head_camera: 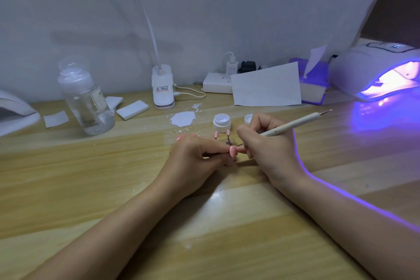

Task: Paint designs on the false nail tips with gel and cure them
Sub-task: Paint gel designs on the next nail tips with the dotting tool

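My left hand (195, 157) rests on the wooden table and pinches a pink false nail tip (232, 151) between thumb and fingers. My right hand (266, 143) grips a white dotting pen (293, 124) like a pencil, its lower point at the pink tip. Two more pink nail tips (222, 135) with white dots stand on small holders just behind my hands. An open white gel jar (222, 122) stands beyond them, its lid (248, 118) to the right, partly hidden by my right hand. A curing lamp (381, 75) glows violet at the far right.
A clear bottle (85, 98) stands at the left, with white pads (132, 109) beside it. A clip lamp base (163, 88), a power strip (217, 85), a white paper sheet (267, 85) and a tissue box (314, 84) line the back. A white smear (183, 118) marks the table.
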Available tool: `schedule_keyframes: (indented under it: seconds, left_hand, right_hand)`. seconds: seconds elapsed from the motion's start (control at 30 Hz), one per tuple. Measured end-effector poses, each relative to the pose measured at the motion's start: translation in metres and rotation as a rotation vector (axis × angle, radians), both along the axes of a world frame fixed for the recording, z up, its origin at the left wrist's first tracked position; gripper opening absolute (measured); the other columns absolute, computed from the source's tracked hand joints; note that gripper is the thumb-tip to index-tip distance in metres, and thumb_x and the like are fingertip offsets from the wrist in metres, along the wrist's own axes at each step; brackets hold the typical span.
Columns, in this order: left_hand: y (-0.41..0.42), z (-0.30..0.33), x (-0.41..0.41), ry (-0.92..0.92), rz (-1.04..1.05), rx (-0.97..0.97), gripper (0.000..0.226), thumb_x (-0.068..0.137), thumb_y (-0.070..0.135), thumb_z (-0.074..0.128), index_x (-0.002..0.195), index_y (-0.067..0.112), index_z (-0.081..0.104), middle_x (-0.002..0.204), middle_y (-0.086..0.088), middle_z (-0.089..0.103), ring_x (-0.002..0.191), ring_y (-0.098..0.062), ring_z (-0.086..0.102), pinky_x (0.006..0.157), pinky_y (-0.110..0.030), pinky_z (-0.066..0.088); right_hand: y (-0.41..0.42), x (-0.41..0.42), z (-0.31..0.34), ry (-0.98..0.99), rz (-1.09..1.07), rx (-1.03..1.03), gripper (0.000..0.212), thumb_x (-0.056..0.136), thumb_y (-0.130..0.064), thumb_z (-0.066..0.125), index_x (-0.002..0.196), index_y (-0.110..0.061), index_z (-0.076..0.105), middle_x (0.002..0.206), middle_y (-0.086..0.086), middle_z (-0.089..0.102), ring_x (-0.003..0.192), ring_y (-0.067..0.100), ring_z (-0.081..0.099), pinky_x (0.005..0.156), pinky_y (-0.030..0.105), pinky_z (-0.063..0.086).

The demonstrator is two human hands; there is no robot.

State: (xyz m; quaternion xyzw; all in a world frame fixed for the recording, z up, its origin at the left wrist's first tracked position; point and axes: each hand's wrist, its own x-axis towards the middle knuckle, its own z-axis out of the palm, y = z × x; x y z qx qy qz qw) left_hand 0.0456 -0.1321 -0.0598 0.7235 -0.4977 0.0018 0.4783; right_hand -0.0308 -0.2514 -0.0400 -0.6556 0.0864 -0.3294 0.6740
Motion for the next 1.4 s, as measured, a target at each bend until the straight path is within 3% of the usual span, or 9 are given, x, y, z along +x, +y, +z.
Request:
schedule_keyframes:
  seconds: [0.13,0.33,0.83,0.97,1.3,1.4]
  left_hand:
    - [-0.0004,-0.0001,-0.0002,0.007,-0.001,0.0,0.011,0.076,0.011,0.071,0.086,0.013,0.075,0.068,0.004,0.071,0.053,0.011,0.049,0.061,-0.028,0.043]
    - [-0.0001,-0.0002,-0.0003,0.009,0.01,0.011,0.015,0.076,0.006,0.071,0.086,0.015,0.075,0.069,0.005,0.071,0.053,0.012,0.051,0.061,-0.019,0.039]
    - [0.0004,-0.0008,0.0006,0.064,0.011,0.026,0.015,0.077,0.01,0.07,0.088,0.017,0.075,0.072,0.005,0.071,0.054,0.008,0.05,0.059,-0.028,0.045]
    - [0.0007,-0.0005,0.0003,0.062,0.005,0.024,0.017,0.077,0.01,0.071,0.091,0.02,0.074,0.073,0.007,0.071,0.054,0.008,0.05,0.06,-0.024,0.043]
    - [-0.0001,-0.0016,0.0011,0.064,0.013,0.035,0.008,0.077,0.008,0.071,0.081,0.012,0.076,0.068,0.003,0.071,0.054,0.001,0.049,0.06,-0.034,0.047]
    - [0.0002,-0.0015,0.0013,0.046,0.007,0.026,0.009,0.077,0.009,0.071,0.083,0.014,0.076,0.067,0.005,0.071,0.053,0.009,0.048,0.059,-0.026,0.043]
  right_hand:
    - [0.0004,0.0006,-0.001,-0.003,0.005,0.001,0.037,0.077,0.007,0.058,0.052,-0.008,0.034,0.033,-0.008,0.037,0.029,0.003,0.047,0.043,0.022,0.05]
    - [-0.0001,0.0013,-0.002,0.004,0.012,0.014,0.039,0.077,0.006,0.058,0.051,-0.008,0.033,0.032,-0.008,0.038,0.03,0.006,0.048,0.044,0.023,0.051]
    - [0.0005,0.0022,-0.0018,0.03,0.003,-0.003,0.039,0.077,0.01,0.054,0.05,-0.009,0.032,0.032,-0.007,0.035,0.03,0.006,0.048,0.046,0.025,0.052]
    - [0.0006,0.002,-0.0017,0.028,0.009,0.002,0.039,0.077,0.008,0.056,0.05,-0.008,0.033,0.032,-0.006,0.035,0.03,0.007,0.049,0.046,0.024,0.051]
    - [0.0003,0.0025,-0.0021,0.033,0.002,-0.028,0.038,0.076,0.009,0.055,0.05,-0.008,0.033,0.032,-0.005,0.035,0.031,0.007,0.05,0.045,0.023,0.049]
    - [0.0007,0.0017,-0.0017,0.026,0.011,-0.022,0.038,0.077,0.01,0.054,0.05,-0.008,0.032,0.031,-0.007,0.036,0.03,0.005,0.048,0.044,0.023,0.049]
